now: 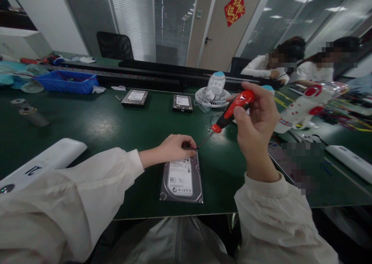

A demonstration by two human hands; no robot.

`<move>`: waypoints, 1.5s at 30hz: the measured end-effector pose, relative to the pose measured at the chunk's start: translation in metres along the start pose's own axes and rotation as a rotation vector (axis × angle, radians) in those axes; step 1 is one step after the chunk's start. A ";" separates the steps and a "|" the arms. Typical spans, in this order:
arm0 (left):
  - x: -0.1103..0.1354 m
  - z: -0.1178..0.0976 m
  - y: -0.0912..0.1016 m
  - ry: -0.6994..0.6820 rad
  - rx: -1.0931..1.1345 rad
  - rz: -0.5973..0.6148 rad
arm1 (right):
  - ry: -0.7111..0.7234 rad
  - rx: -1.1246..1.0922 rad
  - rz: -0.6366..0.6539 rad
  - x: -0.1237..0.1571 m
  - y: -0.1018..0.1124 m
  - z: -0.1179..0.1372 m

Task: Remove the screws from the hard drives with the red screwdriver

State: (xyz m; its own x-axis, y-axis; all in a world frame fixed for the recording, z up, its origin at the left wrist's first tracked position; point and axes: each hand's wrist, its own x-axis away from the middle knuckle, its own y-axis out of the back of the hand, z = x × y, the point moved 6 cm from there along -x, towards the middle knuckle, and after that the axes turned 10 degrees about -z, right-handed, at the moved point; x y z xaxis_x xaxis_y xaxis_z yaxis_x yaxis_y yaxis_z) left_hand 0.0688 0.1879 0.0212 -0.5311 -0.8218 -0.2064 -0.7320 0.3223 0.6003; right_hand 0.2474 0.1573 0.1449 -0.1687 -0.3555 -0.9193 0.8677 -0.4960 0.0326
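Note:
A hard drive (180, 179) with a white label lies flat on the green table in front of me. My left hand (177, 148) is laid over its far end, fingers and thumb closed at the far right corner. In my right hand (257, 120) is a red and black screwdriver (229, 112), gripped by its handle. The screwdriver slants down to the left. Its thin shaft reaches that same corner, close beside my left fingertips. Whatever is directly under the tip is too small and covered to make out.
Two more hard drives, one at left (135, 98) and one at centre (182, 102), lie farther back. Small screws are scattered near a white fan (215, 90). A blue bin (68, 82), a white power strip (49, 161) and a metal cylinder (30, 112) stand left. Two people sit at back right.

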 end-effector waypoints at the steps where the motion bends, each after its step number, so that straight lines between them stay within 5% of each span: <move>1: 0.000 0.000 0.000 0.001 0.000 0.000 | -0.017 -0.032 0.021 0.001 -0.001 -0.001; 8: -0.001 0.001 -0.001 0.005 0.004 -0.005 | 0.069 0.076 -0.001 -0.001 0.000 0.004; 15: -0.001 0.002 -0.002 0.002 0.003 -0.020 | -0.020 -0.025 0.066 0.000 -0.002 0.002; 22: -0.001 0.003 -0.002 -0.004 0.011 -0.013 | 0.067 0.103 -0.056 -0.003 0.001 0.012; 32: -0.001 0.002 -0.001 0.003 0.002 -0.003 | -0.062 -0.162 -0.028 -0.001 -0.004 0.002; 45: -0.001 0.000 0.000 0.000 -0.010 -0.018 | 0.008 -0.021 -0.082 -0.002 0.003 0.004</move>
State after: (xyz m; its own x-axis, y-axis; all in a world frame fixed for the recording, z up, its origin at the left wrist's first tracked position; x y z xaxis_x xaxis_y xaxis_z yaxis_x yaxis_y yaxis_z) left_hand 0.0696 0.1884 0.0214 -0.5181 -0.8272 -0.2173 -0.7369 0.3028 0.6044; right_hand 0.2483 0.1534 0.1486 -0.2356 -0.3080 -0.9218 0.8610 -0.5061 -0.0510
